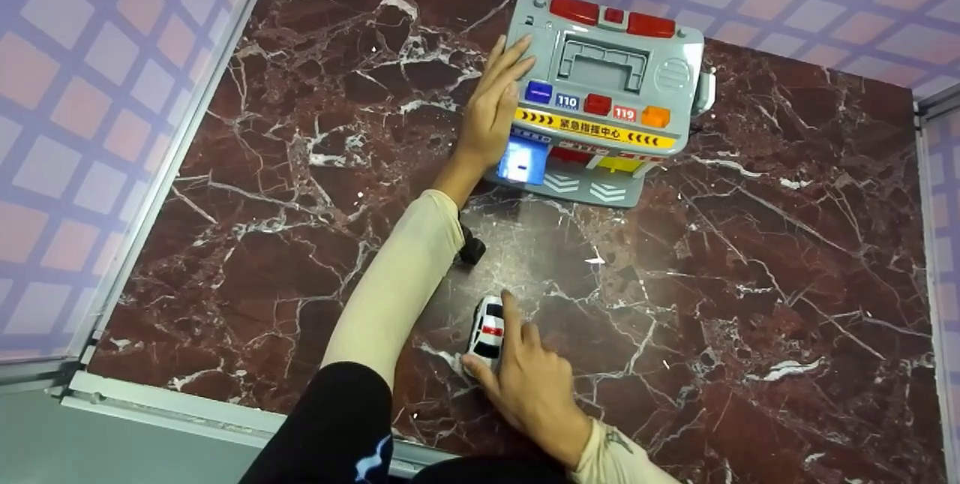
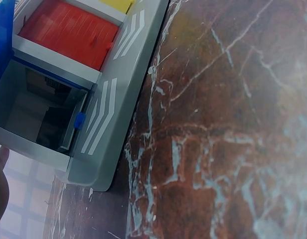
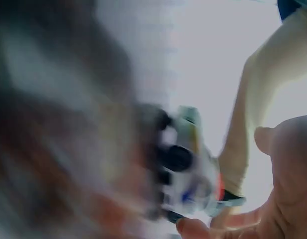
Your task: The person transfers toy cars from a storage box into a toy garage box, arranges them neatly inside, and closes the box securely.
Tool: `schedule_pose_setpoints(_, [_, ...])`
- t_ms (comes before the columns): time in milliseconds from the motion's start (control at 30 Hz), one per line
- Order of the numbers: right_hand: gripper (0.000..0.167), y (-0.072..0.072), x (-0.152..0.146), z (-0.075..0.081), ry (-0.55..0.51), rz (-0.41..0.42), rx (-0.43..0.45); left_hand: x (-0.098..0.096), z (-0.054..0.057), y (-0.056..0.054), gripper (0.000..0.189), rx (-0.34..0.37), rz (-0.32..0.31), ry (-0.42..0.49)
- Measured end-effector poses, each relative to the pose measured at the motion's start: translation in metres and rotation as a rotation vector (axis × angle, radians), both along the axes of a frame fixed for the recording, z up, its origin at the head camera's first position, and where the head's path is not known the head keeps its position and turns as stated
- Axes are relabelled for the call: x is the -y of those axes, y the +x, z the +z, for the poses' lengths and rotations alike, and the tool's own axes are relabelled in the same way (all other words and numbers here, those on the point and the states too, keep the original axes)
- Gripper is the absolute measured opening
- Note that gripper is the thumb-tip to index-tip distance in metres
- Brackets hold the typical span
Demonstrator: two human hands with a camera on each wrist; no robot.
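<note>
A grey toy emergency station [image 1: 613, 86] stands on the marbled floor at the back. My left hand [image 1: 491, 105] lies against its left side with straight fingers. Below that hand the blue door [image 1: 523, 160] is raised; the bay behind it shows open in the left wrist view, beside the lowered red door [image 2: 69, 34]. Nearer to me sits a white toy car [image 1: 487, 330] with a red roof band. My right hand [image 1: 536, 375] holds it, index finger along its right side and thumb at its rear. The right wrist view is blurred at the car [image 3: 193, 169].
Patterned panels [image 1: 135, 56] border the floor at the left, back and right. A white rail [image 1: 172, 405] runs along the front left edge. A small black device [image 1: 471, 246] sits at my left wrist. White chevrons [image 2: 101, 117] mark the station's ramp.
</note>
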State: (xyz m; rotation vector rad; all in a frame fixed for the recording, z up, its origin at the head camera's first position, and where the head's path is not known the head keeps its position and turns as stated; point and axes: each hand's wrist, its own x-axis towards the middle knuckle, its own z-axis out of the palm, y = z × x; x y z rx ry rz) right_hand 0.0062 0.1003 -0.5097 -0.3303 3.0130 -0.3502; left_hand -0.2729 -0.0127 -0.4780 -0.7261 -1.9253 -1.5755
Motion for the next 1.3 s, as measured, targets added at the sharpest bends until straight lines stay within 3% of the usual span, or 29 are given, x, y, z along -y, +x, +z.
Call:
schedule_pose_setpoints(67, [0.103,0.0,0.003,-0.005,0.031,-0.006,0.039,0.0,0.0,0.0,0.038,-0.004,-0.002,0.001])
schedule_pose_setpoints(200, [0.105,0.001,0.008,-0.01,0.064,0.009,0.009,0.0,0.0,0.0,0.038,-0.001,0.001,-0.001])
schedule_pose_setpoints(567, [0.103,0.002,0.009,-0.011,-0.005,-0.038,-0.069,-0.001,-0.001,0.0,0.037,0.018,0.001,-0.005])
schedule_pose_setpoints(900, [0.049,-0.003,0.002,-0.005,-0.088,-0.028,-0.12,0.001,0.0,0.0,0.037,0.014,0.003,-0.002])
schedule_pose_setpoints(1300, [0.045,-0.019,-0.011,0.002,-0.16,-0.069,-0.093,0.0,-0.002,0.0,0.037,0.043,0.006,-0.008])
